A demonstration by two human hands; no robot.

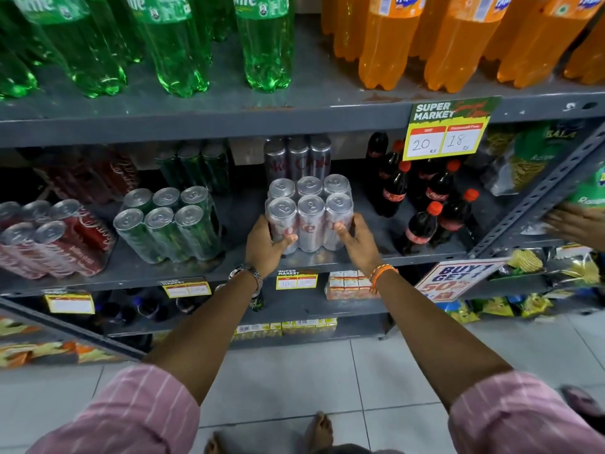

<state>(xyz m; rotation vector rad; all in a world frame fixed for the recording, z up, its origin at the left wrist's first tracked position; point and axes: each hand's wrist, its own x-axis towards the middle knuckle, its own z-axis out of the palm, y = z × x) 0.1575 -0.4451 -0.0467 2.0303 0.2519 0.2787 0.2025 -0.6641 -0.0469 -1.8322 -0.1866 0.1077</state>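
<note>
A shrink-wrapped pack of several silver cola cans (309, 214) stands near the front of the middle grey shelf (235, 267). My left hand (266, 245) grips its left side, thumb across the front cans. On the pack's right side is my right hand (355, 240), its fingers curled around the corner. Behind it stands another pack of silver cans (298, 157).
Left of it sit a green can pack (170, 221) and red can packs (55, 237); small dark cola bottles (425, 204) stand to the right. Large green bottles (176, 44) and orange bottles (458, 37) fill the shelf above. Another person's hand (579, 226) reaches in at far right.
</note>
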